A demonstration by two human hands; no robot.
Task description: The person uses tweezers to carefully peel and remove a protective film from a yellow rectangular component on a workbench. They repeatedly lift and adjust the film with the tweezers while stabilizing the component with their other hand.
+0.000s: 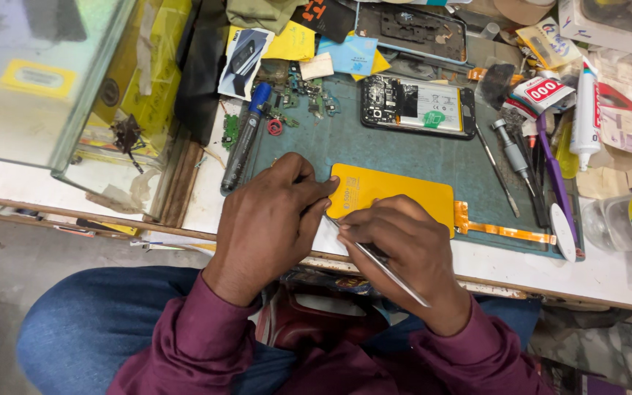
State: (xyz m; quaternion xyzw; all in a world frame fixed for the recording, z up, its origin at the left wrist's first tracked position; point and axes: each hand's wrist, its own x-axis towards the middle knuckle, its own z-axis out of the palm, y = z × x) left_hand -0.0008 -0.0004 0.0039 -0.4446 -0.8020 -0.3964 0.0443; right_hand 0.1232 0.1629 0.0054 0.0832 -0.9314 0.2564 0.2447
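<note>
Yellow panel (393,194) with orange ribbon (502,228) on a teal mat (433,157).

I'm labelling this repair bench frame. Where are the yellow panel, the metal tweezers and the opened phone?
yellow panel (396,192): head view, middle of its flat face.
metal tweezers (393,272): head view, mid shaft.
opened phone (418,107): head view, on its battery.
</note>
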